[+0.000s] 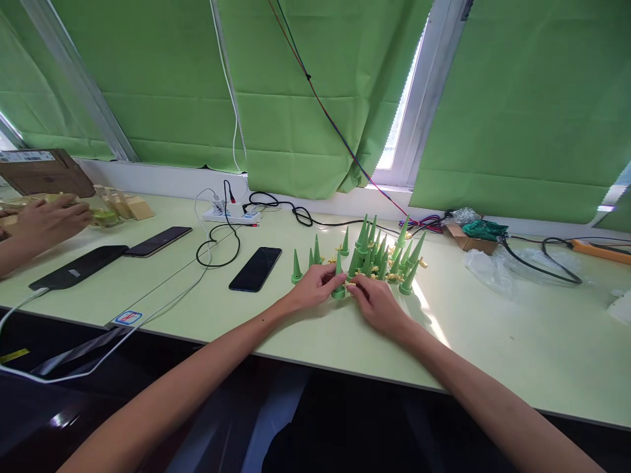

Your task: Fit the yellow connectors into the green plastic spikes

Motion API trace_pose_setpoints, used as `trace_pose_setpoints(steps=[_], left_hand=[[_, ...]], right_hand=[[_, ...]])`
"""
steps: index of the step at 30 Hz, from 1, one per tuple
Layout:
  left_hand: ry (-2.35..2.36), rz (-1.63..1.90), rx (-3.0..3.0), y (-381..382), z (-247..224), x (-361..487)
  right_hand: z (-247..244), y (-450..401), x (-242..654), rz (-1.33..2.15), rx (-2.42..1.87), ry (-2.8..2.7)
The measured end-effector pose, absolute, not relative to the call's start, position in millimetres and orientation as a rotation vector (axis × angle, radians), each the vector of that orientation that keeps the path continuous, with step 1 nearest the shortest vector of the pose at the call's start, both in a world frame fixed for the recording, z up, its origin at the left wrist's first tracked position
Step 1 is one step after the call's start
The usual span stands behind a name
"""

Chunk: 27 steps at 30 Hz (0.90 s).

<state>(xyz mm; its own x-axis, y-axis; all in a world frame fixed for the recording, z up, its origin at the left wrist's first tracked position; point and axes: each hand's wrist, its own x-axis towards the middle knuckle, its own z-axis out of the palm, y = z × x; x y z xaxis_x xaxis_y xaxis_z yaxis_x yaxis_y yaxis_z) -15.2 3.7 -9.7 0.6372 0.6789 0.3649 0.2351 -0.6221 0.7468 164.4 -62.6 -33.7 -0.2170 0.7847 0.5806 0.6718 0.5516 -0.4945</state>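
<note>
My left hand [315,287] has its thumb and fingers closed round a green pointed cone [338,291] with a wide round base, which stands upright near the table's front. Close beside it, my right hand [378,301] is pinched on a small pale yellow piece [350,284] at the cone's side; its exact kind is too small to make out. Behind both hands stands a cluster of similar green cones [379,253], several with little yellow pieces [422,263] at their sides. A few more cones [296,268] are set apart to the left.
A black phone [255,269] lies left of my hands, with another phone [158,242] and a dark device [79,267] farther left. A power strip [231,215] and cables sit behind. Plastic bags [490,270] and a small carton [472,240] are at right. Another person's hand [52,220] works at far left.
</note>
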Motion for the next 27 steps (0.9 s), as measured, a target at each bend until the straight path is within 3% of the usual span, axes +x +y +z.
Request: trace_pose_setpoints(steps=[27], left_hand=[[0.656, 0.801, 2.032, 5.5, -13.8, -13.3]], right_hand=[[-36.4, -62.5, 162.8, 0.229, -1.265, -1.915]])
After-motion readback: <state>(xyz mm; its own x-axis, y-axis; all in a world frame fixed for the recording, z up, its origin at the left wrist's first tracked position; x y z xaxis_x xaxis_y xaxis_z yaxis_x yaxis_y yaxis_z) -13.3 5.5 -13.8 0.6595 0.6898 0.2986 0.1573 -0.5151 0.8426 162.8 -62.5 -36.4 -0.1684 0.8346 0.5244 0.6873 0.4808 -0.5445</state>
